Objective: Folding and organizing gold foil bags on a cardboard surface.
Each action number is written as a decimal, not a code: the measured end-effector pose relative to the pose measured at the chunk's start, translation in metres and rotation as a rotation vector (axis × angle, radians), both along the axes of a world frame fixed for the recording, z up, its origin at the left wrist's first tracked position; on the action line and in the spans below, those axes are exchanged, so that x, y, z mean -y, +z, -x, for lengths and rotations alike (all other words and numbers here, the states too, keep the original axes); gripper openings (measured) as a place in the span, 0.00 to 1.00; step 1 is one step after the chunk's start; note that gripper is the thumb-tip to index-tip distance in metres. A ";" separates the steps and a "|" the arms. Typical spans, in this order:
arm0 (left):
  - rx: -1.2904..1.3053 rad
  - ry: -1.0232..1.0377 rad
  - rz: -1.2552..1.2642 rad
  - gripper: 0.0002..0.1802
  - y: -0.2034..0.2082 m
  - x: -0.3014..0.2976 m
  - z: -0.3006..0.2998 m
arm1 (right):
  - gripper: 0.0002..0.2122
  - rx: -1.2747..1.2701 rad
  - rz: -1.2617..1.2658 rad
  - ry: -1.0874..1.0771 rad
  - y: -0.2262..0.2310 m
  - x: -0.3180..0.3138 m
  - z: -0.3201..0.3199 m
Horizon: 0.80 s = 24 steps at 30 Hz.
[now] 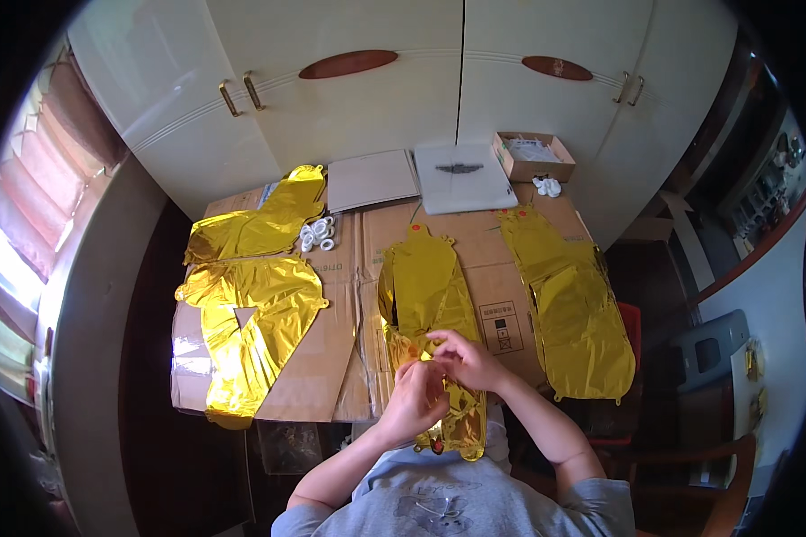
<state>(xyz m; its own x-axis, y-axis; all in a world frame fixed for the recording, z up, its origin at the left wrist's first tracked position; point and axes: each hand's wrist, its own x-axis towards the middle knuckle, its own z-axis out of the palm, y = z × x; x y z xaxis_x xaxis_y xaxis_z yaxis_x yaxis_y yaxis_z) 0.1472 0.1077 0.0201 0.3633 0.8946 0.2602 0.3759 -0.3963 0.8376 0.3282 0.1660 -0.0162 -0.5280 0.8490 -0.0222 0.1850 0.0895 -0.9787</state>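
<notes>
A flat gold foil balloon [425,286] lies lengthwise in front of me, its near end creased and hanging toward my lap. My left hand [414,400] is closed in a pinch over its near part. Beside it my right hand [466,361] is curled, its fingertips meeting those of the left at the crumpled foil. The exact spot they grip is hidden by the fingers. Another long gold foil balloon [582,331] lies at the right. Two more, an upper balloon [260,219] and an angular lower balloon [242,327], lie at the left.
Cardboard [331,331] covers the table. Several white ribbon-like rolls [317,234] sit by the left balloons. At the back are a beige flat board [372,181], a silver laptop-like slab [464,183], an open box [533,161] and white pieces [547,187]. A wooden chair [734,483] stands near right.
</notes>
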 end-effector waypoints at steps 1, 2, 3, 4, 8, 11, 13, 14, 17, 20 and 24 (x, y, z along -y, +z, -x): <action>0.020 0.009 0.025 0.20 -0.001 0.001 0.001 | 0.22 -0.028 0.027 0.062 -0.001 0.001 0.002; 0.052 0.016 0.098 0.20 -0.002 0.003 0.003 | 0.23 -0.026 0.050 0.095 -0.002 0.001 0.003; 0.084 0.027 0.172 0.19 -0.004 0.005 0.006 | 0.22 -0.050 0.061 0.104 -0.002 0.001 0.004; 0.117 0.039 0.245 0.19 -0.005 0.006 0.009 | 0.22 -0.073 0.072 0.113 -0.003 0.001 0.006; 0.087 0.077 -0.030 0.17 -0.001 0.009 0.031 | 0.19 0.052 0.029 0.066 0.014 -0.006 0.014; 0.163 0.199 0.023 0.17 -0.003 0.015 0.050 | 0.17 0.355 -0.760 -0.099 0.000 -0.038 0.027; 0.214 0.257 0.096 0.21 -0.007 0.021 0.057 | 0.17 0.422 -0.813 -0.002 -0.004 -0.059 0.041; 0.233 0.277 0.098 0.20 -0.014 0.023 0.059 | 0.17 0.456 -0.911 0.014 -0.005 -0.066 0.048; 0.287 0.276 0.104 0.19 -0.015 0.027 0.060 | 0.19 0.600 -0.981 0.121 -0.014 -0.077 0.062; 0.320 0.197 0.099 0.19 -0.020 0.034 0.057 | 0.22 0.676 -0.951 0.177 -0.018 -0.078 0.067; 0.296 0.120 0.116 0.19 -0.017 0.037 0.040 | 0.27 0.724 -0.953 0.200 -0.022 -0.078 0.066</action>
